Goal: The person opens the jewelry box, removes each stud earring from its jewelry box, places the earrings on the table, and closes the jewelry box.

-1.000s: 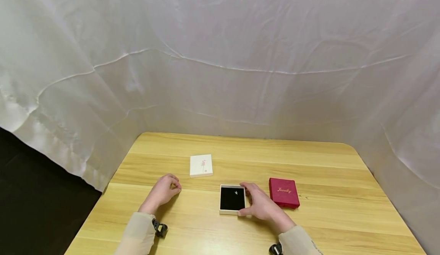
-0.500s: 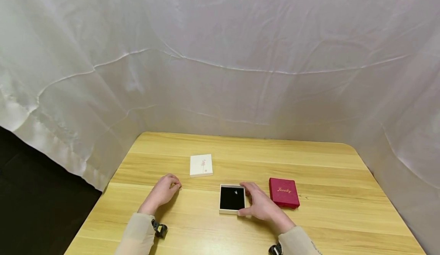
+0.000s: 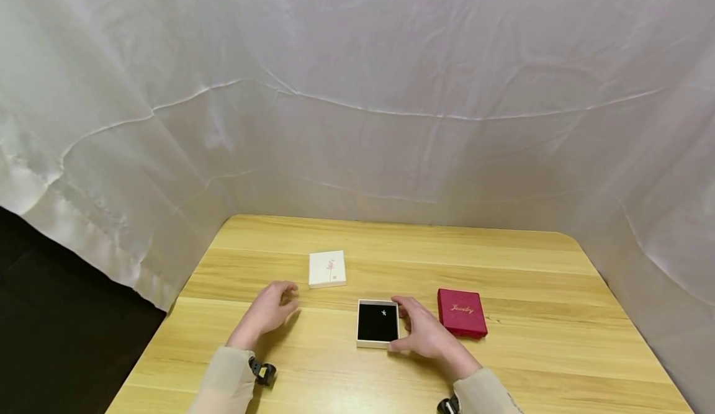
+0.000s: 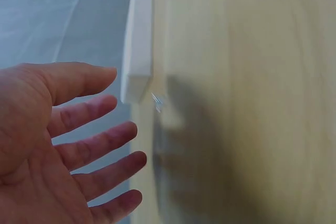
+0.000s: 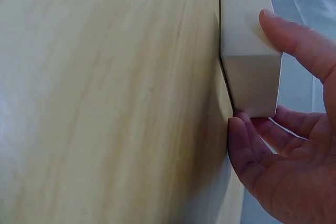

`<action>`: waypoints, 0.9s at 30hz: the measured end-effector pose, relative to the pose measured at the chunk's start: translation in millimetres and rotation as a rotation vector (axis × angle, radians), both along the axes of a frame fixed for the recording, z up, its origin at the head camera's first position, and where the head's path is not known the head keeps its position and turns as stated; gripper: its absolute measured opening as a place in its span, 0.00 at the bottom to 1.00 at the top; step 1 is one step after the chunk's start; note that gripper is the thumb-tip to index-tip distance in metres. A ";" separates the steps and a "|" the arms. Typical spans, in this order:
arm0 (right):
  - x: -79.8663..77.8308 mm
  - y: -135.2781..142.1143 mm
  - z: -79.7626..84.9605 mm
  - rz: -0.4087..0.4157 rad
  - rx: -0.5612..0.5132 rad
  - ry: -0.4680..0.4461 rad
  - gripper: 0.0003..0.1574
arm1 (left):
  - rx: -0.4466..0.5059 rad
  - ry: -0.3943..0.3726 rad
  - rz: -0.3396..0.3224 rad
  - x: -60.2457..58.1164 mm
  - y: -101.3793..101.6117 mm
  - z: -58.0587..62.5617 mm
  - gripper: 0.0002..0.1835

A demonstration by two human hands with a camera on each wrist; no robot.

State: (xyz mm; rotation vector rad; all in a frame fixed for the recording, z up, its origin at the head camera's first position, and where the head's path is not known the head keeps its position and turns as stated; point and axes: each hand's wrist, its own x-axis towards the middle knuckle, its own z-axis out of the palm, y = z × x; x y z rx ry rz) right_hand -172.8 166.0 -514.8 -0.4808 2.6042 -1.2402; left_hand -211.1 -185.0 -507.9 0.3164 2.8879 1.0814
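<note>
My left hand (image 3: 268, 308) hovers over the table at the left with its fingers spread and holds nothing. In the left wrist view, a small shiny clear or silvery piece (image 4: 158, 102) lies on the table beyond the fingertips. My right hand (image 3: 427, 336) grips the right side of a white jewelry box base (image 3: 370, 344), thumb on the near wall and fingers curled round the right side and far corner. A black pad (image 3: 371, 326) fills the base. One small silver star-shaped piece, likely an earring (image 3: 383, 313), sits at the pad's upper right.
A white box lid (image 3: 324, 269) with a pink flower print lies beyond my left hand. Right of my right hand stands a closed red box (image 3: 461, 313) with gold "Jewelry" lettering. White curtains (image 3: 391, 153) enclose the wooden table (image 3: 530, 364) at the back and sides.
My left hand's fingers, drawn together before, have spread apart, and the hand has shifted slightly right. The right hand and the box base have stayed in place.
</note>
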 end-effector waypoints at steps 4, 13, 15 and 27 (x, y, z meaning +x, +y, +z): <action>-0.3 0.2 0.4 -0.010 -0.011 -0.014 0.59 | 0.008 0.043 -0.009 0.5 13.1 8.5 0.18; -0.9 -0.4 -1.2 -0.025 -0.052 -0.007 0.59 | 0.131 0.083 -0.113 1.8 52.6 16.3 0.22; -1.0 -0.8 -2.0 -0.030 -0.066 -0.004 0.59 | 0.167 0.086 -0.157 0.6 60.3 15.8 0.23; -3.2 0.2 -6.4 -0.039 -0.058 0.004 0.58 | 0.219 0.037 -0.279 -2.1 107.9 8.1 0.10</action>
